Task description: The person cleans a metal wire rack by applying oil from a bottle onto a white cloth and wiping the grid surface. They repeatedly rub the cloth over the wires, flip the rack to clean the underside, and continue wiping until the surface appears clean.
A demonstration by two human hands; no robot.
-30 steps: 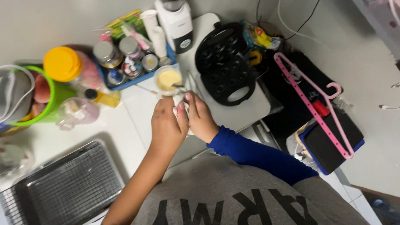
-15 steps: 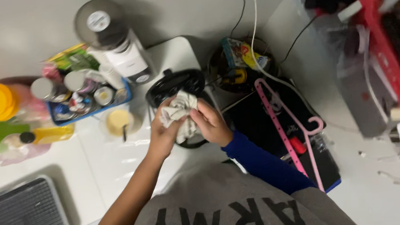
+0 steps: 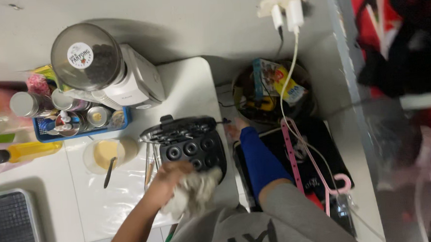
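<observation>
Your left hand [image 3: 171, 175] is bunched tight around a white cloth [image 3: 197, 193], and the cloth sits on the near edge of the black donut maker [image 3: 192, 147]. The maker is open, with its ring holes facing up and its lid tipped up at the far side. So the holes lie just past the cloth, away from you, toward the wall. The maker runs longer from left to right than from near to far. Your left hand is the near one here; it is right at the plate. Your right hand [image 3: 235, 129], in the blue sleeve [image 3: 257, 158], is off at the far right corner of the maker, by the cord. It is blurry, so you cannot tell if it is gripping anything or just lying there. To the left of the maker sits a bowl [image 3: 104, 155] of pale batter with a spoon in it, close but not touching. A blue tray [image 3: 81, 133] of small jars stands behind the bowl.
</observation>
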